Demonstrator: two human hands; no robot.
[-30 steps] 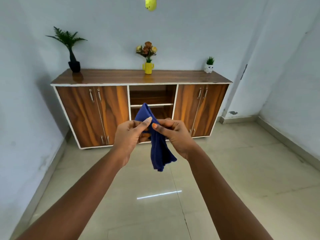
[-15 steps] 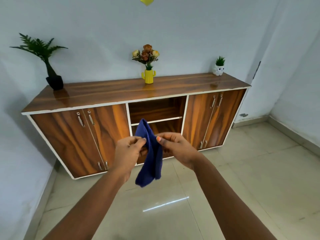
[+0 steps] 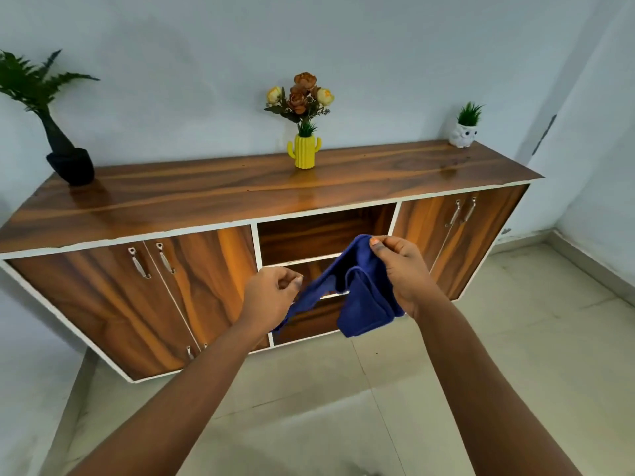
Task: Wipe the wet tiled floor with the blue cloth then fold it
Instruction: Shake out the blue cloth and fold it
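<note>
- Tiled floor [image 3: 515,355] below, wooden sideboard [image 3: 240,197] at 12 o'clock.
- Blue cloth [image 3: 360,297] mid-air; right hand [image 3: 398,273] pinches top edge, left hand [image 3: 271,297] grips lower corner.
- Folding step; next, likely join corners.

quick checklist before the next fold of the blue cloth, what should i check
1. Right hand pinches the top edge of the blue cloth: ok.
2. Left hand grips the cloth's lower corner: cannot tell; fingers are curled at it, contact hidden.
3. Cloth spread flat for folding: not ok; it hangs bunched and doubled over.
4. Cloth clear of the glossy brown wooden cabinet: ok; held in the air before it.
5. Beige tiled floor wiped dry: cannot tell.
</note>
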